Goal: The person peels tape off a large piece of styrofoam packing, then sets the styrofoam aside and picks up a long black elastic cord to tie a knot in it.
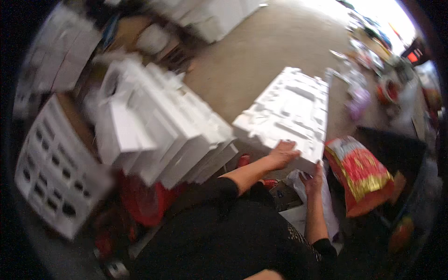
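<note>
A white moulded foam block (288, 108) with rows of recesses and slots is in front of me, its far end pointing away. My left hand (285, 154) lies on its upper face at the near edge, fingers spread over the foam. At the near right corner my right hand (313, 180) grips the block, thumb side up against its end. To the left, several white foam pieces (161, 122) lean one against another in a stack, blurred by motion. Whether the block's underside rests on anything is hidden.
A white panel with dark holes (52, 171) stands at far left. Beneath the stack is a red object (143, 203). A red and gold bag (362, 171) lies at right, beside a white plastic bag (327, 210). White boxes (210, 21) stand behind on the concrete floor (280, 38); clutter (371, 59) lines the right.
</note>
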Motion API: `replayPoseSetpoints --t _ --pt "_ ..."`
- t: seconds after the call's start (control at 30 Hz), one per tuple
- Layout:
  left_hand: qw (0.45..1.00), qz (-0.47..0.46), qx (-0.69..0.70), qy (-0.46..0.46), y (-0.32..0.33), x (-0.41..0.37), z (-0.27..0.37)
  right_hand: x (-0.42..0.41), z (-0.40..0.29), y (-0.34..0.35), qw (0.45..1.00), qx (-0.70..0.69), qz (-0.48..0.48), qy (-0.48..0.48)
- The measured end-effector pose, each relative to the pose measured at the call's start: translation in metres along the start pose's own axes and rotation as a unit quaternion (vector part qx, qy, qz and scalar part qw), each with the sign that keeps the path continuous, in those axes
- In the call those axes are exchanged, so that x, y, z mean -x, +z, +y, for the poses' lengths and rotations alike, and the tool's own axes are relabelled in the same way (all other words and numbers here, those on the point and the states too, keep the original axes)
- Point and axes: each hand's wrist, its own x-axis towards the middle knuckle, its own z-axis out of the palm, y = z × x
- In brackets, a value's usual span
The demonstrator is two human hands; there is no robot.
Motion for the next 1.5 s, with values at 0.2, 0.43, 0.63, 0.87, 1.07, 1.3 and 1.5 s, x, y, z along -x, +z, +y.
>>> replayPoseSetpoints --t 0.2,0.43,0.63,0.87,1.07,1.3,1.5 --pt "0.982 -0.168 0.087 -0.018 -0.098 -0.005 0.01 0.044 -0.013 0.058 0.991 0.059 0.079 -0.085" --pt "0.998 0.027 -0.037 -0.033 -0.116 0.032 0.013 0.036 -0.027 0.056 0.988 0.12 -0.009 -0.099" --pt "0.852 0.458 -0.139 -0.212 -0.265 0.098 -0.21 -0.046 -0.044 0.059 0.929 0.281 0.023 -0.241" --pt "0.694 0.564 0.042 -0.446 -0.467 0.319 -0.451 -0.038 -0.028 0.052 0.952 0.187 0.015 -0.242" --pt "0.768 0.32 0.049 -0.553 -0.484 0.394 -0.53 0.048 -0.027 0.124 0.975 0.145 0.142 -0.086" --pt "0.729 0.194 0.025 -0.656 -0.485 0.415 -0.542 0.057 -0.024 0.142 0.978 0.126 0.156 -0.063" --pt "0.728 0.233 -0.058 -0.642 -0.503 0.404 -0.532 0.057 -0.034 0.157 0.983 0.104 0.147 -0.029"
